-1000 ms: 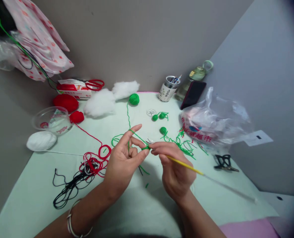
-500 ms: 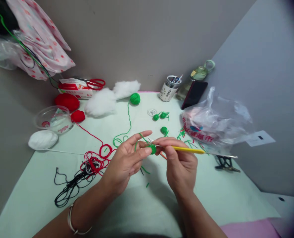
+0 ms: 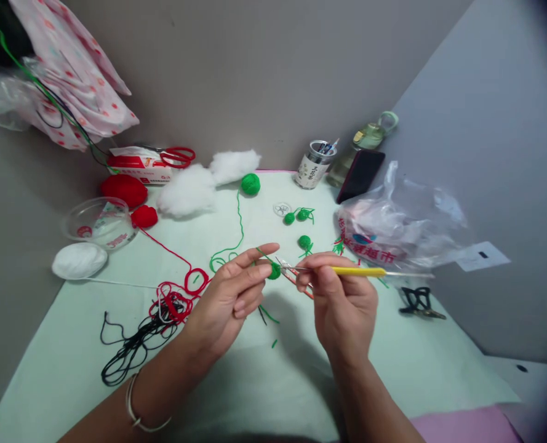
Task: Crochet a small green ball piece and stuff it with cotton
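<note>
My left hand [image 3: 229, 298] pinches a small green crocheted piece [image 3: 274, 271] between thumb and fingers, with green yarn running over the index finger. That strand trails back across the table to a green yarn ball [image 3: 250, 184]. My right hand [image 3: 342, 304] grips a yellow-handled crochet hook [image 3: 359, 271], its metal tip at the green piece. Small scissors [image 3: 296, 280] with orange-red handles lie under my hands.
Three finished green balls [image 3: 297, 216] lie behind my hands. Red and black yarn tangle [image 3: 162, 311] at left, white stuffing [image 3: 187, 191], red yarn [image 3: 123, 189], plastic bowl [image 3: 98, 223], plastic bag [image 3: 400, 231], pen tin [image 3: 314, 165], phone [image 3: 360, 175], black clip [image 3: 418, 301] surround the pale green table [image 3: 264, 381].
The hook has swung from pointing down-right to lying level, pointing right. Both hands shifted slightly right, and the green piece turned between my left fingers.
</note>
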`<state>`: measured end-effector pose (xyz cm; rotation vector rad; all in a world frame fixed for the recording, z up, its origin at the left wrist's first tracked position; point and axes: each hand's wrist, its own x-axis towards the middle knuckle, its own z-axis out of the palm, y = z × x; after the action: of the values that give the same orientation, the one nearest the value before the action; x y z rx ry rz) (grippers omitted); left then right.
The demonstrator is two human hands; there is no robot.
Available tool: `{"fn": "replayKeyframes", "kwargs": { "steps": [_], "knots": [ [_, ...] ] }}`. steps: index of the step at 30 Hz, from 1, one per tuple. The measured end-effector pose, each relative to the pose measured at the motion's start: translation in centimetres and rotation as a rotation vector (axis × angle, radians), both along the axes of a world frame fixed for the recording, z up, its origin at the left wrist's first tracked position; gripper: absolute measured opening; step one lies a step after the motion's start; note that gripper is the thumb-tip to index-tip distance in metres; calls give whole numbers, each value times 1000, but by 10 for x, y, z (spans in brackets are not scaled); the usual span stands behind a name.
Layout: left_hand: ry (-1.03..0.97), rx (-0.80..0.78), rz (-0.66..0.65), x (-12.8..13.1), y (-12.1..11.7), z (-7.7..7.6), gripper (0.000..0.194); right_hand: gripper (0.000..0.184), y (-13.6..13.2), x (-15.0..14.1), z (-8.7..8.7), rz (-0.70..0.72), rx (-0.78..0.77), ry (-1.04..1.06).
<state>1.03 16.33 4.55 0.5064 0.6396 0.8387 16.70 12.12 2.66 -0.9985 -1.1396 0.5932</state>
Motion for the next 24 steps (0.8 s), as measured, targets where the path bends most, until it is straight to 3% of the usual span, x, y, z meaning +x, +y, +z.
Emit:
{"fn": "replayKeyframes", "kwargs": {
  "steps": [4, 10, 13, 18, 24],
  "knots": [
    [106, 98, -14, 4, -4, -3, 34, 13, 1, -1, 0, 59, -97, -3],
    [143, 156, -19, 3, -4, -3, 29, 17, 3, 2, -1, 114, -130, 185],
    [174, 161, -10, 2, -4, -2, 28, 21, 3, 2, 1, 115, -105, 160],
    [262, 220, 25, 1, -5, -3, 28, 20, -4, 2, 3, 17, -18, -119],
    [406, 325, 151, 4, -10, -6, 35, 28, -7, -1, -4, -86, 271, -671]
  ]
}}
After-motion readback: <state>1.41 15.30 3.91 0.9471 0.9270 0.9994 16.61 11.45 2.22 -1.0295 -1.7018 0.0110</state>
